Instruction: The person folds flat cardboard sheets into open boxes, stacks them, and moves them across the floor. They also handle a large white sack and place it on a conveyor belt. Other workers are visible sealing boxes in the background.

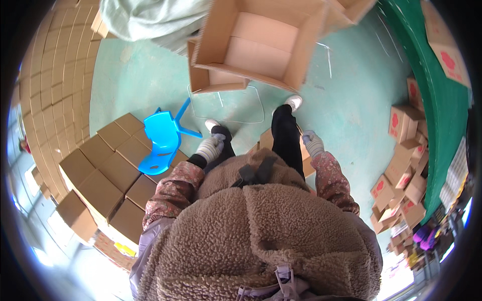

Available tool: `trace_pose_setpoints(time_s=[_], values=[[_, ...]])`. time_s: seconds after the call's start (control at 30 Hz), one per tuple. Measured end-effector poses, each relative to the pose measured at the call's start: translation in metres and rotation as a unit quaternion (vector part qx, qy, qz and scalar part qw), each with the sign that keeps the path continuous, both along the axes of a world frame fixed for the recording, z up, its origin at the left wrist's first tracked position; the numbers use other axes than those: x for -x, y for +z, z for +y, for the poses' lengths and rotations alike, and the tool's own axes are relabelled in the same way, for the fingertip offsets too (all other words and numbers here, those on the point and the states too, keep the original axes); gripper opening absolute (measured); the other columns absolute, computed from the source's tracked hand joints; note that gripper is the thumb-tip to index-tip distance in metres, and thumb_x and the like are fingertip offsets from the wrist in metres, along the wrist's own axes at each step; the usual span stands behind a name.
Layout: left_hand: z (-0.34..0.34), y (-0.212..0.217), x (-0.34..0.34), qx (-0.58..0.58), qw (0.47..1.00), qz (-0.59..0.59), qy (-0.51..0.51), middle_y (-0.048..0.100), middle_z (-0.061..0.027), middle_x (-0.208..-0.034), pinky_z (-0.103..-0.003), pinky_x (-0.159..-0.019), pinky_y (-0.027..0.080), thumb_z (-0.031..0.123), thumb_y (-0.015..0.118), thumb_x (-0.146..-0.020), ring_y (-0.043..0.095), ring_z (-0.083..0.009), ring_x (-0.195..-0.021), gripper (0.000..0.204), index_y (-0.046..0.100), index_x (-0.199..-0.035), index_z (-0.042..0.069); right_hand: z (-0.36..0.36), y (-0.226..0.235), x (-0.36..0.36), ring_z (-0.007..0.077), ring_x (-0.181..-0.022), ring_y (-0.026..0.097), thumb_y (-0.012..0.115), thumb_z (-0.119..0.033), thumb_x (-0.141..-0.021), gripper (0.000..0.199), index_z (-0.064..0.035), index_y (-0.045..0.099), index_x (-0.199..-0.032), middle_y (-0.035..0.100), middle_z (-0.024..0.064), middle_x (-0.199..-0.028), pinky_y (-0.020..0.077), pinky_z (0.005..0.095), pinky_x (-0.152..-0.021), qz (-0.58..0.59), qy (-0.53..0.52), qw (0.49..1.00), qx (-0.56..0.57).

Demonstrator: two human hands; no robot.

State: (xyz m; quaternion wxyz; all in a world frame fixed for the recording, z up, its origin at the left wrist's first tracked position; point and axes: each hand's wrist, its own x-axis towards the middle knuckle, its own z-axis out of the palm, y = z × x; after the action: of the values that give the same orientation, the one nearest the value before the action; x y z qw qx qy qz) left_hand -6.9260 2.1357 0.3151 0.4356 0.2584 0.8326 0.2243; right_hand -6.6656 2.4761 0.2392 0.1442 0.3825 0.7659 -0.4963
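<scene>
My left hand [210, 149], in a striped knit glove with grey fingertips, hangs by my left thigh. Its fingers are curled in, and nothing shows in them. A blue plastic chair [163, 134] is the nearest thing to it, lying tipped against stacked brown cartons [106, 173]. On the other side, my right hand [313, 144] wears a matching glove and hangs beside my right leg, fingers also curled with nothing visible in them. In front of my feet stands a large open cardboard box [258, 50], its inside bare, partly over a smaller open box [221, 80].
A tall wall of cartons [57, 100] rises at the left. Pale green cloth [155, 20] drapes at the far left. At the right are a green curtain-like sheet [437, 125] and a heap of cartons with red marks [401, 120]. A looped strap [262, 108] lies on the green floor.
</scene>
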Motion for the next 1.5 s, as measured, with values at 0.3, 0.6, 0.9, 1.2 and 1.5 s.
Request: trace_pose_setpoints(time_s=[0.3, 0.6, 0.9, 1.2, 1.5], values=[[-0.120, -0.057, -0.036, 0.148, 0.989, -0.009, 0.026, 0.049, -0.0113, -0.111, -0.043, -0.093, 0.031, 0.022, 0.052, -0.073, 0.042, -0.0297, -0.109, 0.037, 0.050, -0.108, 0.009, -0.164, -0.068, 0.198, 0.0305, -0.101, 0.050, 0.059, -0.024, -0.074, 0.049, -0.0106, 0.041, -0.118, 0.051, 0.0168, -0.111, 0.0398, 0.0385, -0.086, -0.166, 0.327, 0.929, -0.038], [-0.135, -0.105, -0.076, 0.132, 0.958, 0.050, 0.250, 0.053, -0.0066, -0.105, -0.045, -0.096, 0.025, 0.019, 0.054, -0.070, 0.045, -0.0239, -0.107, 0.032, 0.053, -0.100, 0.008, -0.217, -0.246, 0.316, 0.0322, -0.117, 0.037, 0.058, -0.031, -0.076, 0.063, -0.0106, 0.031, -0.128, 0.028, 0.0155, -0.135, 0.0340, 0.0399, -0.095, -0.273, 0.405, 0.849, -0.201], [-0.140, -0.113, -0.055, 0.095, 0.938, 0.007, 0.332, 0.051, -0.0069, -0.104, -0.048, -0.095, 0.024, 0.013, 0.057, -0.067, 0.045, -0.0256, -0.102, 0.033, 0.052, -0.099, 0.008, -0.192, -0.392, 0.316, 0.0331, -0.128, 0.016, 0.066, -0.030, -0.069, 0.085, -0.0088, 0.016, -0.134, 0.011, 0.0197, -0.139, 0.0261, 0.0375, -0.102, -0.301, 0.403, 0.824, -0.261], [-0.139, -0.119, -0.043, 0.144, 0.938, -0.027, 0.314, 0.052, -0.0059, -0.104, -0.049, -0.096, 0.023, 0.015, 0.057, -0.066, 0.045, -0.0255, -0.102, 0.035, 0.051, -0.100, 0.009, -0.149, -0.549, 0.287, 0.0286, -0.093, 0.053, 0.054, -0.032, -0.079, 0.040, -0.0041, 0.049, -0.108, 0.055, 0.0170, -0.102, 0.0423, 0.0372, -0.081, -0.323, 0.038, 0.927, -0.185], [-0.128, -0.117, -0.042, 0.119, 0.939, 0.027, 0.321, 0.053, -0.0059, -0.100, -0.047, -0.095, 0.025, 0.016, 0.056, -0.069, 0.046, -0.0239, -0.101, 0.031, 0.052, -0.098, 0.008, -0.290, -0.410, 0.280, 0.0234, -0.065, 0.055, 0.052, -0.025, -0.079, 0.019, -0.0063, 0.054, -0.082, 0.056, 0.0098, -0.069, 0.0461, 0.0365, -0.059, -0.125, 0.305, 0.938, 0.111]])
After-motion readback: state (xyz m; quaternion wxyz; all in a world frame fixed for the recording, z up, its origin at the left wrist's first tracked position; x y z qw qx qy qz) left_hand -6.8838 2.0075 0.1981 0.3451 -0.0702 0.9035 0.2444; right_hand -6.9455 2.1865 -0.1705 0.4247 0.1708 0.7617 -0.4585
